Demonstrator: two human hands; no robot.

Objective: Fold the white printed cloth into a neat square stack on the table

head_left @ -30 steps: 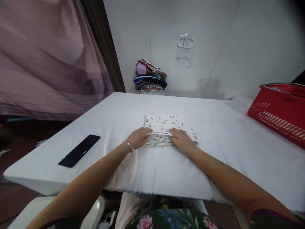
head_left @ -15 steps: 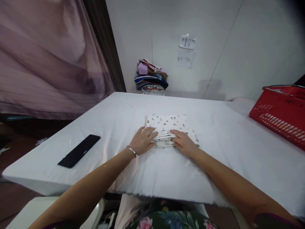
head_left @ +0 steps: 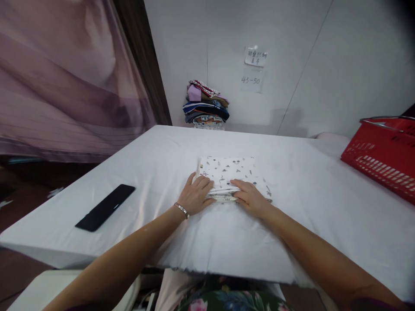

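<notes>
A folded white cloth with small dark prints point(head_left: 231, 171) lies in the middle of the white-covered table point(head_left: 155, 164). My left hand point(head_left: 196, 194), with a bracelet at the wrist, rests on the cloth's near left corner, fingers laid over its top and thumb at the side. My right hand point(head_left: 250, 198) grips the near edge of the fold, fingers curled onto the top layer. Both hands hold the near edge of the same folded cloth.
A black phone point(head_left: 105, 207) lies near the table's left edge. A stack of folded coloured clothes point(head_left: 206, 105) stands at the far side against the wall. A red basket point(head_left: 385, 162) sits at the right. A mauve curtain point(head_left: 65, 77) hangs left.
My left hand has slid up from the cloth's side onto its near left corner. My right hand has curled tighter on the near edge. The cloth stays in place.
</notes>
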